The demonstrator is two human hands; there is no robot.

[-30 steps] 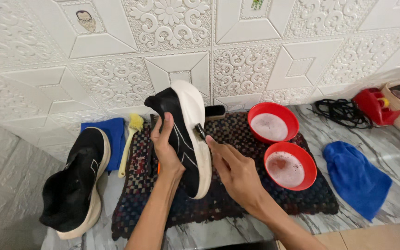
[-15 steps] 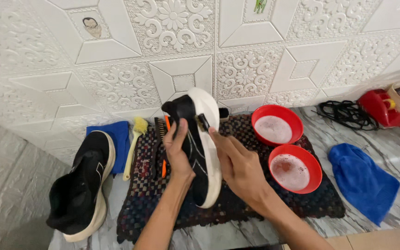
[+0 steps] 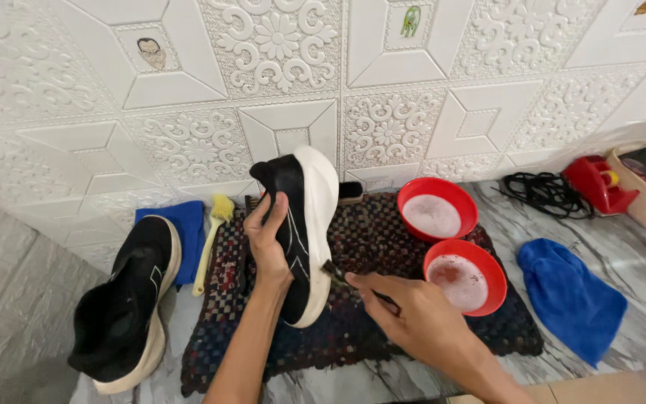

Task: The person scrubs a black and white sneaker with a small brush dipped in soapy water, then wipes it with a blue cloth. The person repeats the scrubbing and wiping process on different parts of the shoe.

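Right hand (image 3: 420, 322) nearest cam, fingers closed round a small dark brush (image 3: 336, 272), handle mostly hidden in the palm. Bristle end touching the white sole edge of the black sneaker (image 3: 304, 232), low on the side facing the hand.

Just beyond, left hand (image 3: 269, 243) clamped on that sneaker's black upper, thumb and fingers wrapped over it, holding it upright on its heel end, toe up, sole turned to the right.

Vs. a sec ago: sneaker stood straighter, less tilted. Brush tip lower on the sole, no longer up by the toe. Grip on the upper much the same, so scrubbing looks to be working down the sole edge; shoe not put down.

Under the grip: dark woven mat (image 3: 383, 329), sneaker bottom resting on it.

Right of brush hand, on the mat: red bowl (image 3: 466, 275) w/ pale cloudy liquid. Second red bowl (image 3: 438, 207) behind it, foamy white inside. Further right, off the mat: blue cloth (image 3: 568, 298) on the marble top.

Left of holding hand: yellow-headed brush (image 3: 211, 239) lying along the mat edge, blue cloth pad (image 3: 181, 232) beside it. Other black sneaker (image 3: 125, 307) well left, lying flat.

Far right, by the wall: black laces (image 3: 540, 193) in a heap, red container (image 3: 594, 183). Behind all, white embossed wall panels (image 3: 278, 75).
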